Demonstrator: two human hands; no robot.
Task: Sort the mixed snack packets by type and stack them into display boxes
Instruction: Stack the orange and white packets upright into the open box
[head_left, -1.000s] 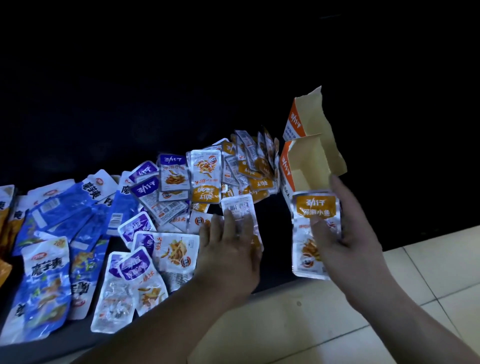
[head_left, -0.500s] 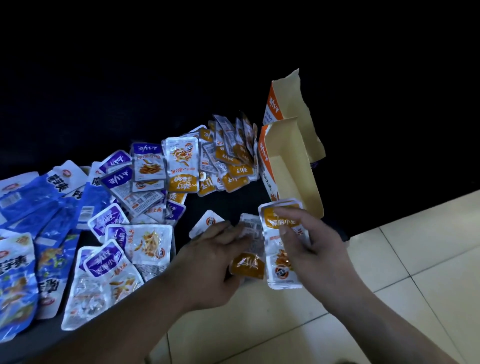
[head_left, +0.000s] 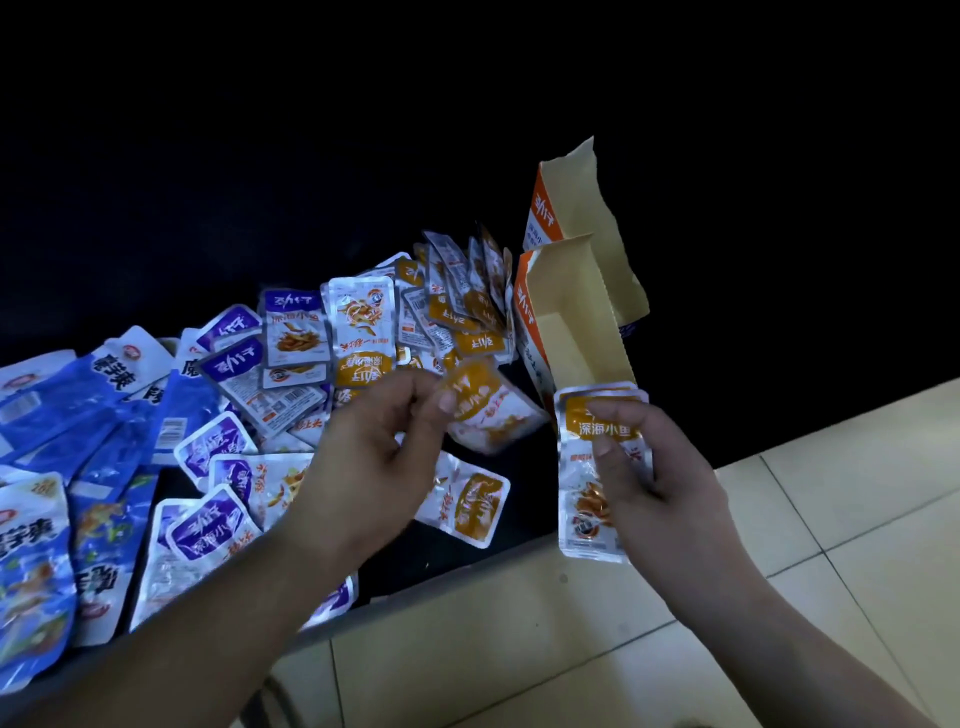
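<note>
Pinches a single orange packet (head_left: 491, 410) by its near edge between thumb and forefinger of the left hand (head_left: 374, 457), with the remaining fingers curled loosely beneath, and holds it lifted off the dark table (head_left: 530, 501), tilted toward the right. Grips in the right hand (head_left: 660, 467) a small stack of orange packets (head_left: 584, 519), upright, with the thumb laid across the printed front and the fingers wrapped behind; shows at least two top edges, beyond that cannot tell how many. Keeps both just in front of the open display box (head_left: 582, 322), which stands at the table's right end with its flap raised, close before a second box (head_left: 571, 197). Leaves a loose heap of orange packets (head_left: 467, 312) just left of the box, purple packets (head_left: 208, 525) nearer the left forearm, and blue packets (head_left: 104, 395) at the far left. Looks like the gathering step: adding the single packet to the stack before loading the box. Judging by the sheen and the way the pinched one droops, expect very little weight, a slick foil skin and a limp body with a stiffer sealed rim. Best taken by that flat rim for single picks, and across the full width, thumb in front and fingers behind, for a stack. Worth squaring the edges first, since slippery faces probably fan out or slide apart under a light grip.
</note>
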